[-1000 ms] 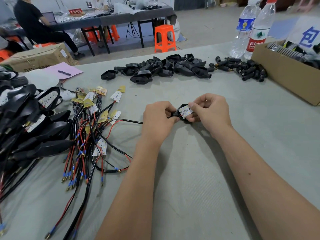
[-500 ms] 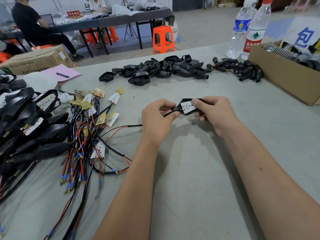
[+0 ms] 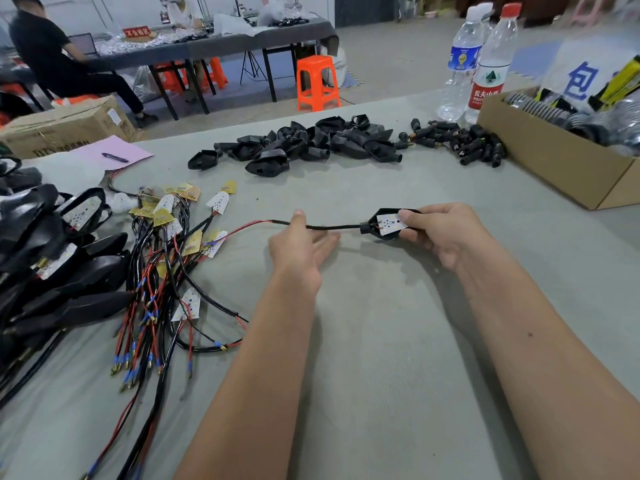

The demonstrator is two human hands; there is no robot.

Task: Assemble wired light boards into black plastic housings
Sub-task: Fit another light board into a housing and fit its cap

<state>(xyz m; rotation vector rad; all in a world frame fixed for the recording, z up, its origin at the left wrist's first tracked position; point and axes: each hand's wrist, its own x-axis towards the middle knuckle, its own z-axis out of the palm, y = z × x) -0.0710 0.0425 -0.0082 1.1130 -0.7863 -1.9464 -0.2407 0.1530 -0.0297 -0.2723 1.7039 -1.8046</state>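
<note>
My right hand (image 3: 446, 233) holds a black plastic housing (image 3: 372, 228) with a white light board (image 3: 390, 223) sitting in it, just above the grey table (image 3: 381, 341). The board's black wire (image 3: 332, 226) runs taut out of the housing's neck to the left. My left hand (image 3: 301, 251) is on that wire, which passes between the thumb and the nearly straight fingers. The wire's red end trails further left toward the bundle of loose wired boards (image 3: 166, 244).
A pile of empty black housings (image 3: 294, 147) and small black connectors (image 3: 464, 140) lies at the back. A cardboard box (image 3: 554, 161) and two water bottles (image 3: 460, 60) stand back right. Finished housings (image 3: 52, 265) are heaped at the left. A person sits at a far table.
My left hand has slid left along the wire, away from the housing's neck, drawing it out straight. The right hand with the housing has shifted slightly right.
</note>
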